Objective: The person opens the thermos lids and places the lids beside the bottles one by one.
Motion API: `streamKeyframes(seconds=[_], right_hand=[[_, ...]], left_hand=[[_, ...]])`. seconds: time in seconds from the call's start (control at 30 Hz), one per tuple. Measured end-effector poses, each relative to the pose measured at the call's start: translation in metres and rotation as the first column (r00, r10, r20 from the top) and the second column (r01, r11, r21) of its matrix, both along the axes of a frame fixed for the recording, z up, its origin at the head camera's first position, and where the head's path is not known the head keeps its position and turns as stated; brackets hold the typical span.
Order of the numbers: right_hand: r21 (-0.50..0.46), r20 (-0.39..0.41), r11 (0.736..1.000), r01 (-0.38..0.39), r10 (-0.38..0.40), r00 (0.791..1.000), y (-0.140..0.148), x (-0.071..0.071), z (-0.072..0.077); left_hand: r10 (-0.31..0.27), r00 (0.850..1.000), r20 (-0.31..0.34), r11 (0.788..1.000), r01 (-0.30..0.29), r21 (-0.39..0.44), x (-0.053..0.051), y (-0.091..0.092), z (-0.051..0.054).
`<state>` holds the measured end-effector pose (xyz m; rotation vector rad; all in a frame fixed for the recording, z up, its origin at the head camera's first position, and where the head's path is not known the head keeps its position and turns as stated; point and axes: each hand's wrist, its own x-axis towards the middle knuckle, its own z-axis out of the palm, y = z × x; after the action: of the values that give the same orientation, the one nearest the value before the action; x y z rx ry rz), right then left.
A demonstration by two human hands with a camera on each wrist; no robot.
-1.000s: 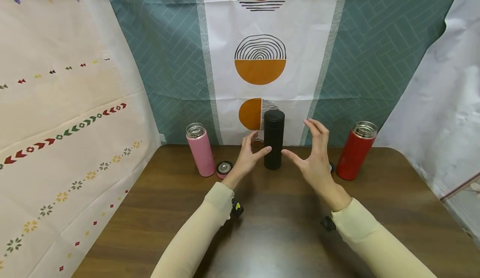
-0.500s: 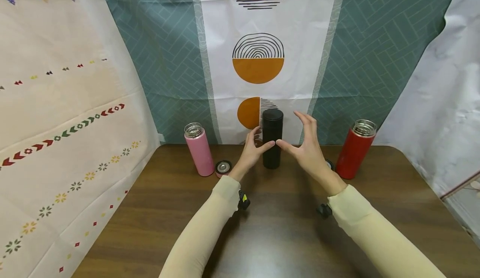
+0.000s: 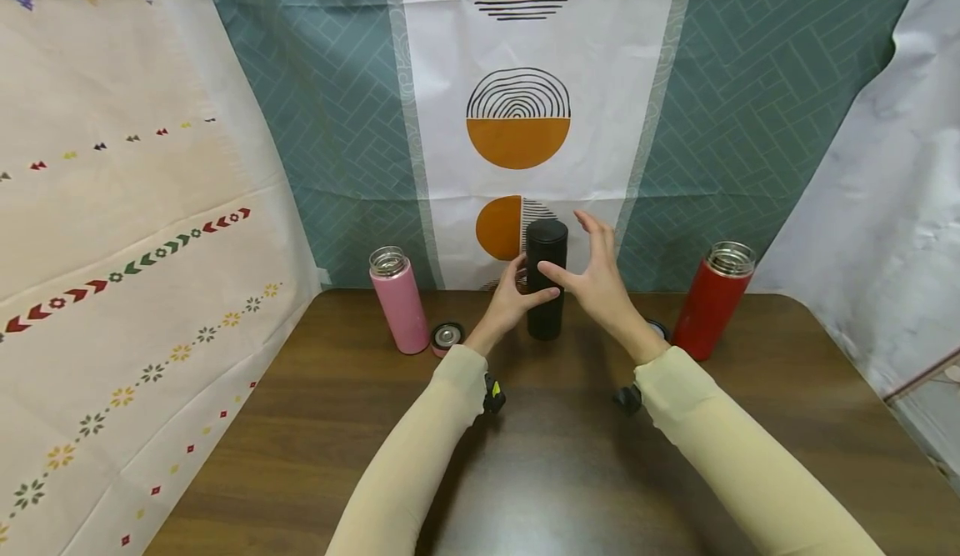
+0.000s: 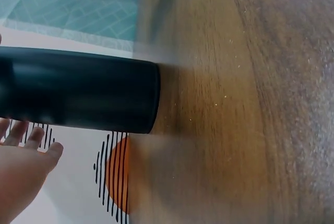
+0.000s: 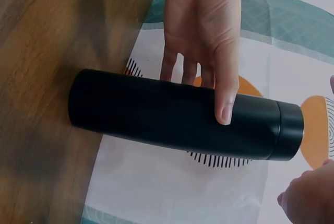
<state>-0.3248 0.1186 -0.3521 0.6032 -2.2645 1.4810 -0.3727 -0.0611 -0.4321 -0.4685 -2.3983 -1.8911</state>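
A black thermos flask (image 3: 546, 314) with its lid on stands upright at the back middle of the table. My left hand (image 3: 506, 302) holds it from the left. In the right wrist view, the left thumb (image 5: 225, 106) lies across the flask's side and the fingers pass behind it. From the right, my right hand (image 3: 598, 285) reaches toward the flask's upper part with its fingers spread. Its thumb is in front of the flask in the head view; contact cannot be told. Only part of the right hand shows in its own wrist view.
A lidless pink flask (image 3: 402, 310) stands at the left, its lid (image 3: 447, 337) beside it. At the right is a lidless red flask (image 3: 712, 306), with a lid (image 3: 657, 328) partly hidden behind the right wrist. A patterned cloth (image 3: 517, 39) hangs behind the brown table (image 3: 525, 473).
Both hands have moved in toward the black flask, the right one leftward and slightly up. The left hand has come round the flask, which still stands in the same spot.
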Motion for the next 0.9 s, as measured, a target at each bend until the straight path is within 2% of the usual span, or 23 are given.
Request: streamKeyframes(seconds=[0.17, 0.57, 0.77, 0.9], right_hand=[[0.008, 0.018, 1.000, 0.001, -0.001, 1.000, 0.000, -0.004, -0.003], [0.030, 0.081, 0.999, -0.023, 0.021, 0.996, 0.001, -0.012, -0.010], [0.050, 0.123, 0.998, -0.049, 0.043, 0.991, 0.004, -0.013, -0.007], [0.051, 0.125, 0.997, -0.058, 0.052, 0.991, 0.006, -0.014, -0.004]], left_hand=[[0.010, 1.000, -0.005, 0.999, -0.010, -0.043, -0.002, 0.002, -0.003], [0.030, 0.999, -0.015, 0.996, -0.031, -0.084, -0.003, 0.003, -0.008], [0.020, 0.999, -0.031, 0.999, -0.021, -0.050, -0.006, 0.005, -0.008], [0.045, 0.998, -0.044, 0.998, -0.047, -0.039, -0.007, 0.005, -0.005]])
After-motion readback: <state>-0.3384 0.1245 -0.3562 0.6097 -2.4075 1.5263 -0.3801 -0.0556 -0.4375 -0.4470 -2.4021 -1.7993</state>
